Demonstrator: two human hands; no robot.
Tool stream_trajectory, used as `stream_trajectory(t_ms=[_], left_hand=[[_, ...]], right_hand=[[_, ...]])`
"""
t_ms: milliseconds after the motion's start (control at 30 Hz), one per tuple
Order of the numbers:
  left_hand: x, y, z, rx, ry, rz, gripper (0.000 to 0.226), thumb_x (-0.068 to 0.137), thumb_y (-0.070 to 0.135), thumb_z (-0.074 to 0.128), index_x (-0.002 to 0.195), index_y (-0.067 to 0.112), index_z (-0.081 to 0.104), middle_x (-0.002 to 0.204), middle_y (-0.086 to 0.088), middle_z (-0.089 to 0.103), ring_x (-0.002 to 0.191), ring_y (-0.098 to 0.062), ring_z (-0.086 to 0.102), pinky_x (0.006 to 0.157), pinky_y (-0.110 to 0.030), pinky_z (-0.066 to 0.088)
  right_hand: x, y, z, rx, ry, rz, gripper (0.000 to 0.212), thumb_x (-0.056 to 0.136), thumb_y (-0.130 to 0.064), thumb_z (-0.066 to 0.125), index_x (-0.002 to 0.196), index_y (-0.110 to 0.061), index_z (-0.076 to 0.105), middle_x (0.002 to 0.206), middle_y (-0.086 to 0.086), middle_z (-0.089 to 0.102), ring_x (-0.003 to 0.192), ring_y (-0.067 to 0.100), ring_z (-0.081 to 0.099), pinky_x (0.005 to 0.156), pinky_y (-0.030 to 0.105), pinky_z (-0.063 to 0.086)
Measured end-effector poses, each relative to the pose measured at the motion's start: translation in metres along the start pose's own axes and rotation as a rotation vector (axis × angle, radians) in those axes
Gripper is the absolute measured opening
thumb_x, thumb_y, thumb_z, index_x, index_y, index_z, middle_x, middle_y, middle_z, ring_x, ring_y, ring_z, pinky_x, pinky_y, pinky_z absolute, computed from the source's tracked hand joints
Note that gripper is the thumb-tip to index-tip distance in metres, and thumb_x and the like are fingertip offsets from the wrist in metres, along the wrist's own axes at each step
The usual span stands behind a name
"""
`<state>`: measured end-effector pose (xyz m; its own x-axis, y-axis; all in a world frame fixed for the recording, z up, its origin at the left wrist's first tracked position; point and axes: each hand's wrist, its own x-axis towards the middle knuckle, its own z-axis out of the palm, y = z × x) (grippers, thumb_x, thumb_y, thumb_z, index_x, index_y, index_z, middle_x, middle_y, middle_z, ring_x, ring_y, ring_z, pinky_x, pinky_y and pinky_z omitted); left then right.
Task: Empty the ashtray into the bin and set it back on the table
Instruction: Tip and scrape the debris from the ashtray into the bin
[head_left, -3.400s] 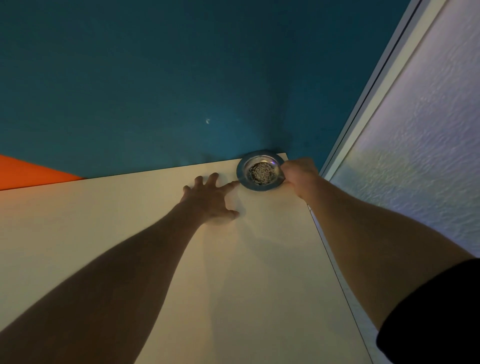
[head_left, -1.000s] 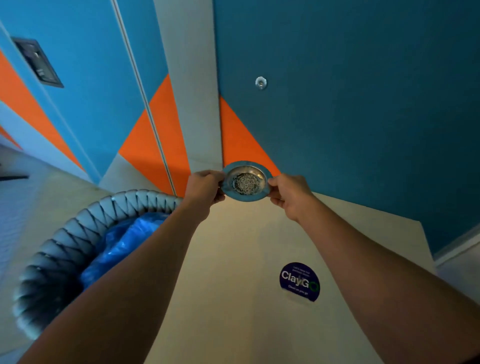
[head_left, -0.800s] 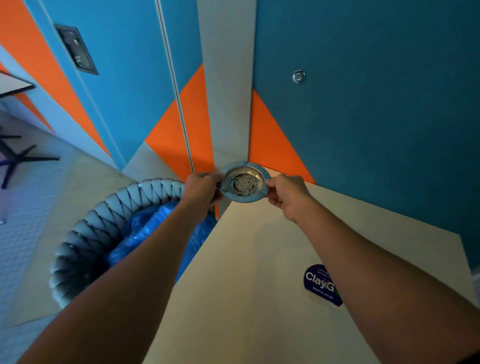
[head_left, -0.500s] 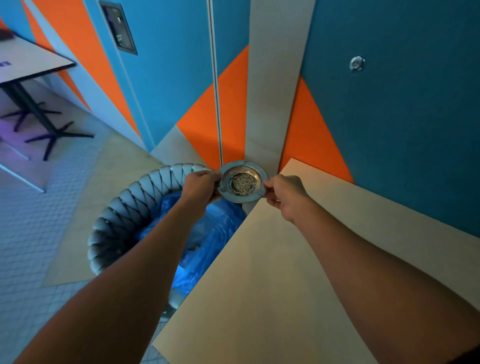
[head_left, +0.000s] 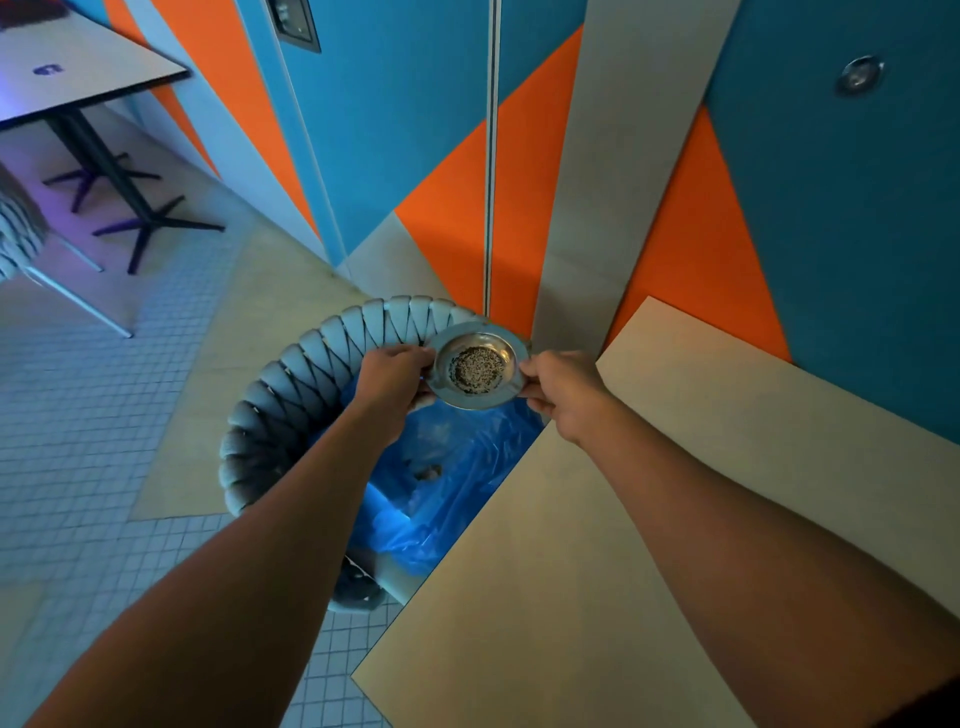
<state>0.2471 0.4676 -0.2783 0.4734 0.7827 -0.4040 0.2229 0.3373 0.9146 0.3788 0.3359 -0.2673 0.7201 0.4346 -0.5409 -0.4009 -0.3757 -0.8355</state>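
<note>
A round metal ashtray (head_left: 477, 370) with a patch of dark ash in its bowl is held level in the air. My left hand (head_left: 396, 380) pinches its left rim and my right hand (head_left: 562, 391) pinches its right rim. It hangs over the far side of a grey woven bin (head_left: 291, 395) lined with a blue plastic bag (head_left: 441, 499). The bin stands on the floor just left of the beige table (head_left: 623, 545), whose corner hides the bin's right part.
A wall of blue, orange and grey panels (head_left: 519, 182) rises right behind the bin and table. Small white floor tiles (head_left: 78, 415) spread to the left. Another table on a black cross-foot (head_left: 88, 88) stands at the far left.
The ashtray has been lifted off the table with both hands and carried left past the table's edge, over the bin. The view has swung left, showing more of the bin and floor.
</note>
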Motion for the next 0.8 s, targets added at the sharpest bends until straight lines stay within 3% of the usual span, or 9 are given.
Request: stream_trajectory(t_ms=[133,267,433,567,667,800], left_hand=[[0.015,-0.014,-0.011,0.006,0.008,-0.039,0.013,0.095,0.013,0.057,0.095,0.004,0.066,0.072,-0.009,0.064,0.055,-0.015,0.059,0.046,-0.025,0.05],[0.031,-0.027,-0.021,0.018,0.024,-0.067,0.012,0.095,0.015,0.059,0.089,0.009,0.067,0.071,-0.007,0.068,0.056,-0.014,0.063,0.052,-0.028,0.053],[0.049,-0.044,-0.03,0.009,0.052,-0.103,0.012,0.095,0.016,0.061,0.086,0.01,0.067,0.065,-0.003,0.067,0.048,-0.007,0.064,0.045,-0.022,0.051],[0.067,-0.061,-0.035,0.035,0.08,-0.113,0.015,0.095,0.018,0.061,0.082,0.012,0.066,0.058,0.002,0.065,0.043,-0.004,0.062,0.043,-0.02,0.05],[0.083,-0.075,-0.039,0.065,0.103,-0.13,0.015,0.095,0.02,0.062,0.083,0.013,0.068,0.067,-0.001,0.067,0.051,-0.007,0.063,0.045,-0.021,0.051],[0.102,-0.096,-0.046,0.075,0.128,-0.149,0.015,0.095,0.021,0.061,0.085,0.013,0.069,0.074,-0.003,0.068,0.06,-0.011,0.065,0.048,-0.022,0.053]], right_hand=[[0.01,0.006,0.014,-0.007,0.001,0.021,0.006,0.088,-0.009,0.062,0.091,-0.011,0.066,0.093,0.01,0.074,0.07,0.017,0.069,0.055,0.025,0.049],[0.024,0.017,0.028,-0.05,-0.014,0.026,0.011,0.087,-0.008,0.061,0.078,-0.013,0.064,0.084,0.009,0.073,0.066,0.017,0.067,0.059,0.027,0.046],[0.047,0.036,0.043,-0.095,-0.034,0.047,0.004,0.088,-0.013,0.061,0.087,-0.015,0.064,0.092,0.008,0.074,0.067,0.012,0.07,0.058,0.026,0.048],[0.064,0.052,0.055,-0.12,-0.063,0.039,0.014,0.092,-0.015,0.058,0.079,-0.019,0.062,0.087,0.004,0.073,0.063,0.009,0.07,0.059,0.026,0.05],[0.077,0.065,0.062,-0.123,-0.085,0.04,0.019,0.092,-0.017,0.057,0.075,-0.019,0.063,0.077,-0.002,0.071,0.056,0.005,0.069,0.06,0.025,0.051],[0.095,0.087,0.065,-0.191,-0.092,0.032,0.011,0.091,-0.023,0.058,0.082,-0.019,0.062,0.085,0.0,0.071,0.068,0.011,0.071,0.066,0.029,0.055]])
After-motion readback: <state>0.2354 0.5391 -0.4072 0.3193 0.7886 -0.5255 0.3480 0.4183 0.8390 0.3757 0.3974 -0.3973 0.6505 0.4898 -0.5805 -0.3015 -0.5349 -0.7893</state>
